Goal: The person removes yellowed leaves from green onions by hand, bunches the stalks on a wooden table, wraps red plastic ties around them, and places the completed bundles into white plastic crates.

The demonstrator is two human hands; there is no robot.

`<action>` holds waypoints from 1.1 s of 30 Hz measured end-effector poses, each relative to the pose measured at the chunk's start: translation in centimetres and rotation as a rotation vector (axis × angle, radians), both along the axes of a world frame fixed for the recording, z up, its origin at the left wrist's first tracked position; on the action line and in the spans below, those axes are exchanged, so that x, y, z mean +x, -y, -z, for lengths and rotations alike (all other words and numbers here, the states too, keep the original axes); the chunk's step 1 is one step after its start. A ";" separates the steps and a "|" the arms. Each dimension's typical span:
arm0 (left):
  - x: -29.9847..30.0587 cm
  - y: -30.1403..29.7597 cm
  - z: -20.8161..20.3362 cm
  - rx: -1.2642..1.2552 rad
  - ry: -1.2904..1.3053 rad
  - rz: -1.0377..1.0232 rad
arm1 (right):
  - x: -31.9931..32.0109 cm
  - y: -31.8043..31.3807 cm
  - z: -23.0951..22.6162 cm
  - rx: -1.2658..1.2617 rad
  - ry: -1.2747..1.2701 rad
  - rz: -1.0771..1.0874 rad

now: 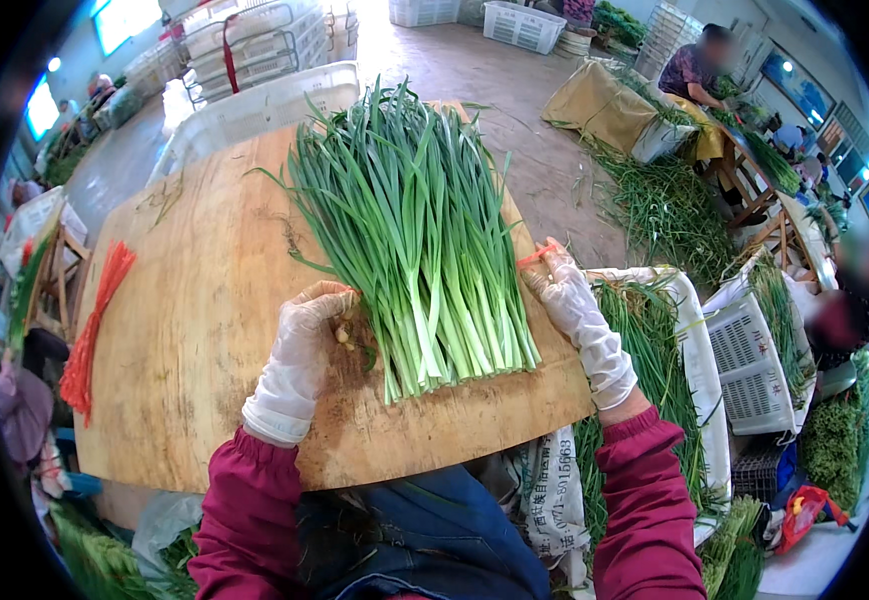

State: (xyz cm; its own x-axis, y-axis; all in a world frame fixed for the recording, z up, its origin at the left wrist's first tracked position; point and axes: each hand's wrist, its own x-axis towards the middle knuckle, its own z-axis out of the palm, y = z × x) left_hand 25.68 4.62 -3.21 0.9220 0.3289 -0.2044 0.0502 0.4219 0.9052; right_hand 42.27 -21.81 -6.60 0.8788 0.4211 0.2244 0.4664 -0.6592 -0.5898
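Maroon sleeves (250,510) lead to the left hand (307,320) and right hand (569,292), gloved, each grip pinched closed on an end of an orange tie (536,257), apparently passed beneath the greens (425,260). These lie between them, cut ends nearest, presumably for evenness, on the stained wooden worktop (195,330). Spare ties (98,325) lie left; beyond, crates (523,28) stand on the floor (520,140).

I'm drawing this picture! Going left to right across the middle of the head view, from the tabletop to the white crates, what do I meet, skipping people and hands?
Bundle of thin orange-red strips → wide bunch of long green stalks → white crate full of greens → white slatted plastic crate.
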 end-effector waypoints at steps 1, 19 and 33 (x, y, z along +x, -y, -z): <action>0.1 0.0 0.1 0.002 0.001 0.005 | 0.2 -0.2 0.4 0.047 0.031 -0.003; 0.0 -0.2 -0.7 0.007 0.011 -0.012 | -1.6 -3.8 -1.7 0.514 -0.002 0.308; 1.9 -1.1 -1.5 0.002 -0.094 -0.163 | 0.1 -4.1 -2.3 0.952 -0.458 0.135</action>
State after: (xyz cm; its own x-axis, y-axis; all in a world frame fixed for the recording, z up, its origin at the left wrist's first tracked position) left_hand 27.55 5.69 -1.67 0.8333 0.4730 -0.2862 0.0656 0.4294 0.9007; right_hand 42.42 -17.67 -4.34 0.9892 0.1392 0.0464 0.0272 0.1364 -0.9903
